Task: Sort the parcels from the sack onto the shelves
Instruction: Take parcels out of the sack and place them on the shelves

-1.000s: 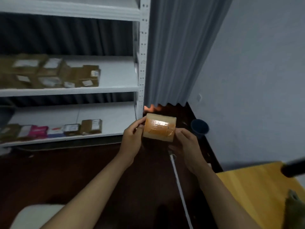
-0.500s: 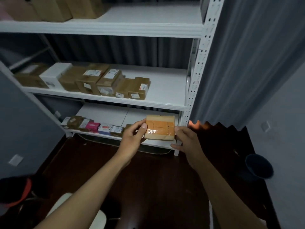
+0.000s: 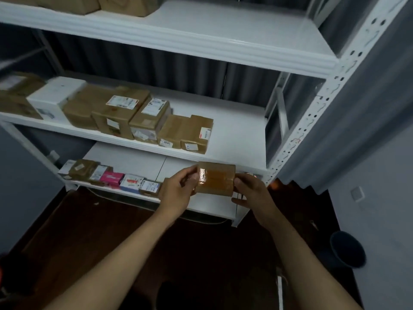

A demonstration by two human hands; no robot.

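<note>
Both hands (left hand [image 3: 176,193], right hand [image 3: 252,193]) hold the flat brown taped cardboard parcel [image 3: 215,181] by its ends. It has travelled from beside the shelving to the right front edge of the white metal middle shelf [image 3: 237,139], so placement looks near.

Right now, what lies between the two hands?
In the head view, a taped brown parcel, gripped by left hand and right hand at opposite ends.

Both hands [image 3: 176,193] [image 3: 251,194] forward, fingers [image 3: 191,175] curled.

Hands: two [image 3: 176,193] [image 3: 252,193]. Held parcel [image 3: 215,181]: one. Shelves [image 3: 201,44]: three. Bin [image 3: 347,249]: one.
</note>
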